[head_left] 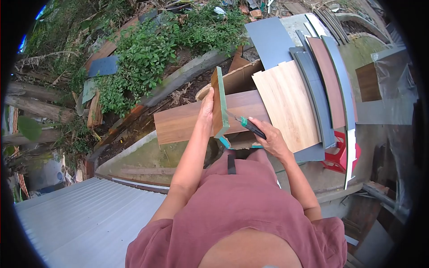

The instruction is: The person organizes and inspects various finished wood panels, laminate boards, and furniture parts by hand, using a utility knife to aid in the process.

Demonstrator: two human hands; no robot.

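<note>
My left hand [206,109] grips a short board [221,105] with a brown wood-grain face and a green edge, holding it upright on its side. In my right hand [272,139] is a utility knife [253,127] with a green and black handle. Its blade points toward the board's green edge; whether it touches cannot be made out. Below both hands lies a long brown wood-grain plank [178,124]. A pale wood-grain board [288,105] lies beside it on the right. Behind the short board, part of a cardboard box [239,80] shows.
Grey panels [270,40] and long strips [328,82] are stacked at the right, near a red plastic stool [335,156]. Leafy bushes [138,58] grow beyond a concrete curb [190,71]. Corrugated metal sheeting [89,219] covers the lower left.
</note>
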